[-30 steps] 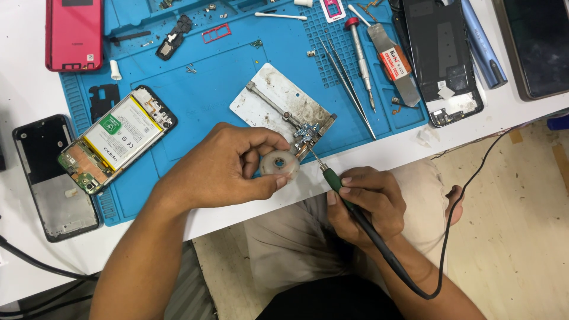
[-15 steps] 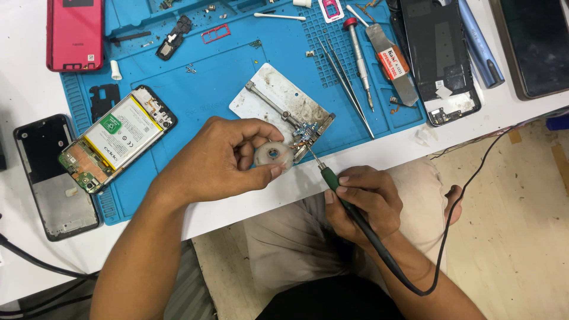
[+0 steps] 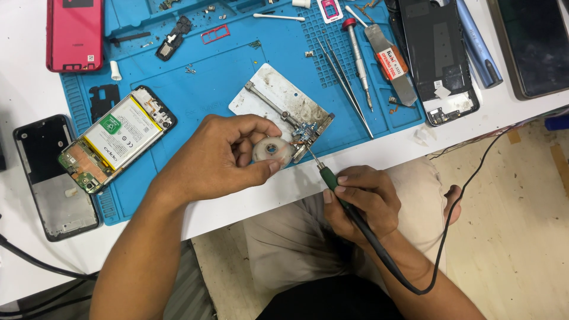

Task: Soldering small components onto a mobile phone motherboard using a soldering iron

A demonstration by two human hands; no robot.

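Left hand (image 3: 222,157) grips the small round spool (image 3: 271,149), barely shifted since a second ago — right hand (image 3: 358,198) holds the soldering iron (image 3: 332,184), tip steady at the clamped part (image 3: 306,133).

**Workbench and Surroundings**

A white table (image 3: 403,155) fills the upper and left part of the view, its front edge running diagonally from lower left to upper right. A blue work mat (image 3: 201,89) with ribbed borders and moulded compartments covers most of the tabletop. Below the table edge, the floor (image 3: 521,237) is a pale beige, speckled surface with scuff marks and strips of tan tape near the right edge. A dark cable (image 3: 35,261) lies at the lower left corner. Lighting is even and bright, producing only soft, short shadows.
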